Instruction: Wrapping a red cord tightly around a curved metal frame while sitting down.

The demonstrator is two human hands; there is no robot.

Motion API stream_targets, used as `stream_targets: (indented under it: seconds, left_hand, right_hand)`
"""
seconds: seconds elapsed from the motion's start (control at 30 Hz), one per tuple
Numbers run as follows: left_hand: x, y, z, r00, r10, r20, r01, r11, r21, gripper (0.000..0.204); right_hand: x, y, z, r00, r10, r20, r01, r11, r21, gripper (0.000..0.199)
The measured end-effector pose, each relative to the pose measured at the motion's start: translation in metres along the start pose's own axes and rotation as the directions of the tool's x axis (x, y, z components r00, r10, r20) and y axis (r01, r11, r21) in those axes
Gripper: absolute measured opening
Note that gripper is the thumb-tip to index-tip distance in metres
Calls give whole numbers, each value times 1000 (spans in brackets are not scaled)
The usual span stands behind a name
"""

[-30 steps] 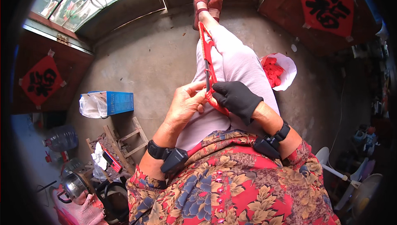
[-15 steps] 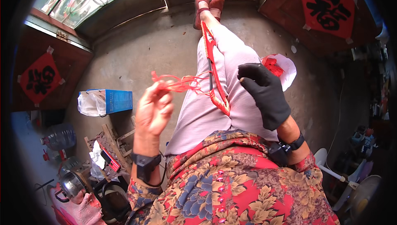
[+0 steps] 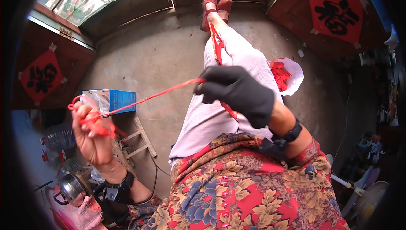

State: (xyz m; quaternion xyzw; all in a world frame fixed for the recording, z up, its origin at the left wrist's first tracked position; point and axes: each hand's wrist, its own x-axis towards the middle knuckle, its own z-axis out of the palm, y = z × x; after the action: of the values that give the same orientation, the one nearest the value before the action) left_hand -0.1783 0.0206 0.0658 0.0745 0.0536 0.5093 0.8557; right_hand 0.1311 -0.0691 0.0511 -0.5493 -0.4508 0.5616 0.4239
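Observation:
Bunched red cord (image 3: 91, 118) is gripped in my bare left hand (image 3: 96, 143), out to the left, with loose loops round the fingers. From there one strand (image 3: 156, 96) runs taut, rising to the right. Its other end reaches the fingertips of my right hand (image 3: 243, 94), which wears a black glove and is closed on the cord over my lap. Under that hand, along my legs, lies a long red piece with a pale corded edge (image 3: 216, 46). The glove covers its middle, and its lower tip shows below.
A white container with red material (image 3: 281, 75) stands right of my legs. On the left are a blue box with a clear plastic bag (image 3: 122, 99), a small wooden stool (image 3: 141, 139), a metal pot (image 3: 72, 187) and plastic bottles. A pedestal fan stands lower right.
My left hand has swung out left and down with the cord, drawing a strand tight. My right hand has moved left over the red piece and closed on the cord.

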Motion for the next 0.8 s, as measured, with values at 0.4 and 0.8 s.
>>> stream_targets:
  seconds: [0.4, 0.8]
  left_hand:
    - [19, -198, -52, 995, -87, -58, 50, -94, 994, 36]
    - [32, -158, -79, 886, -320, -334, 462, 666, 586, 37]
  right_hand:
    - [-64, 2, -5, 953, 301, -26, -255, 848, 465, 22]
    - [-35, 62, -56, 820, -320, -474, 27, 849, -527, 20]
